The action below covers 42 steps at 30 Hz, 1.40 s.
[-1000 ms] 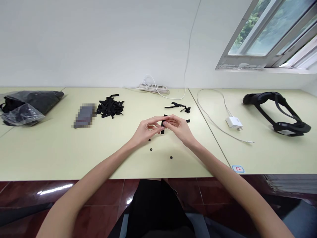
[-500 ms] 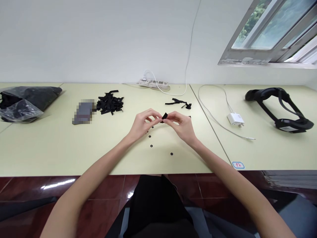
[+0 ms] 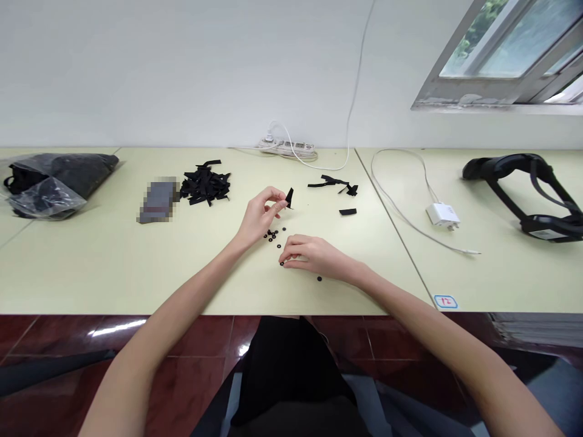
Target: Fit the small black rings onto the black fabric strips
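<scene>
My left hand pinches a short black fabric strip between thumb and fingertips, holding it up above the table. Lower and to the right, my right hand is at the tabletop, its thumb and fingertips closed about a small black ring. Beneath my left hand lies a loose cluster of several similar small black rings. A single small black disc lies below my right hand. One flat black strip rests to the right.
Behind my left hand are a heap of black strips and a blurred grey object. A plastic bag lies far left. More strips, a power strip, a white charger and a black headset are also on the table.
My hands have separated. The right hand let go of the strip and moved down to a small ring; the left still holds the strip. The view has shifted slightly.
</scene>
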### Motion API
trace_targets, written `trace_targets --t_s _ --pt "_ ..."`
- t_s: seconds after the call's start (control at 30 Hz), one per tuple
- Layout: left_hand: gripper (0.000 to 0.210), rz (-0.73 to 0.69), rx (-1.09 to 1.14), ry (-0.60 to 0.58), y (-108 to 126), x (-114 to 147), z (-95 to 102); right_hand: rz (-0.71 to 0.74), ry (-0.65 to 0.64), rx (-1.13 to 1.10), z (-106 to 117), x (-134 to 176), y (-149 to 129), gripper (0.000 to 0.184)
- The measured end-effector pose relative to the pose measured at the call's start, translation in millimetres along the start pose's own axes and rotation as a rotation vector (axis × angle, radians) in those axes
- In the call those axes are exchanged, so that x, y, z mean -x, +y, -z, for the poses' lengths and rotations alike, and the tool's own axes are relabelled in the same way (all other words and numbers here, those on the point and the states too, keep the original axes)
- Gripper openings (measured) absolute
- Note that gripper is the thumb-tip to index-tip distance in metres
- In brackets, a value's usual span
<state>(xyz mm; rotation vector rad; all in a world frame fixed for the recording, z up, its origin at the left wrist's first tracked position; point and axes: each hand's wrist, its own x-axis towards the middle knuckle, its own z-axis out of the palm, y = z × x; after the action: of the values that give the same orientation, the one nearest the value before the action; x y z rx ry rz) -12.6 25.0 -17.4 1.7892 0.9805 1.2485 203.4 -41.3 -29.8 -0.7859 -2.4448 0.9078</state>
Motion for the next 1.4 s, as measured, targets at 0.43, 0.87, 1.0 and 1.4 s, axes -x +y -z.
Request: trace_targets --t_s 0.43,0.87,1.0,1.4 --pt "0.046 -0.056 0.236 -0.204 9 2 1.8 -0.123 0.396 -0.495 27 3 -9 0.022" --pt "0.037 -0.057 0.219 -0.294 18 11 -5.1 -0.050 0.720 -0.300 29 5 -17 0.026" --pt "0.033 -0.073 0.177 -0.248 22 12 -6.4 -0.037 0.786 -0.185 25 6 -19 0.021" --pt "0.027 -0.087 0.086 -0.128 29 18 -13.3 -0.107 0.815 -0.355 25 4 -16 0.029"
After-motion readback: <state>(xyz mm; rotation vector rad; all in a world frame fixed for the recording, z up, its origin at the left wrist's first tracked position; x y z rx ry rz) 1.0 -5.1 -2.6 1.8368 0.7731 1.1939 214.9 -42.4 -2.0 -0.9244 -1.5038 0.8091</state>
